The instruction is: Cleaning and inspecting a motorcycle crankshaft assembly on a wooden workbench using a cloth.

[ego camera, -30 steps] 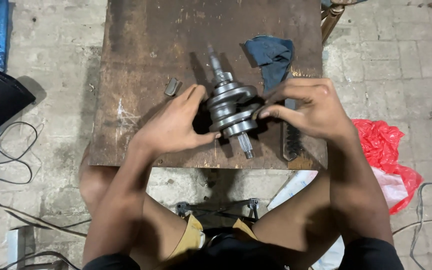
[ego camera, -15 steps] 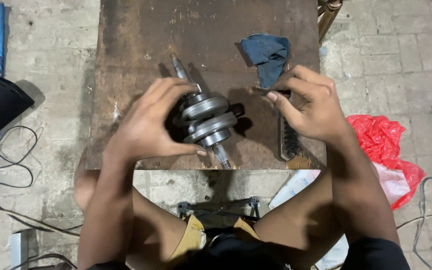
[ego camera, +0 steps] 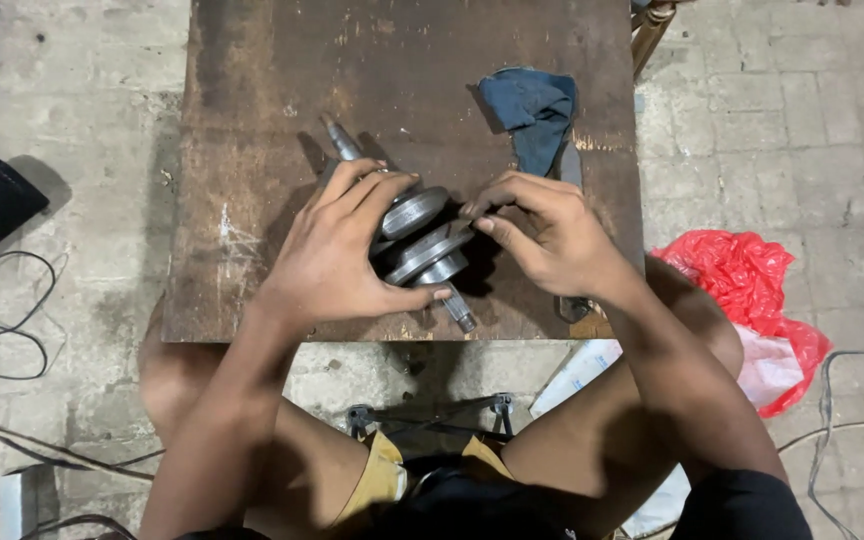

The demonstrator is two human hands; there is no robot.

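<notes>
We are looking down on a rusty brown table (ego camera: pixel 252 120) set on a paved floor. We are gripping a grey metal crankshaft (ego camera: pixel 420 232) that is lying aslant near the table's near edge, about midway along it. One thin shaft end (ego camera: pixel 340 140) is pointing toward the far left corner, and the other shaft end (ego camera: pixel 460 312) is reaching toward the near edge. Our left hand (ego camera: pixel 337 255) is wrapping over the left side of the crankshaft, fingers curled across its two round webs and thumb pressing beneath them. Our right hand (ego camera: pixel 550 240) is closing in from the right, its fingertips (ego camera: pixel 480 222) pinching at the rim of the nearer web; we cannot tell whether they are holding a small part. A crumpled blue rag (ego camera: pixel 532 108) is lying toward the table's far right corner, just beyond the right hand. A red plastic bag (ego camera: pixel 747 275) is lying on the floor off the table's right edge. Loose cables (ego camera: pixel 12 320) are trailing over the floor to the left.
</notes>
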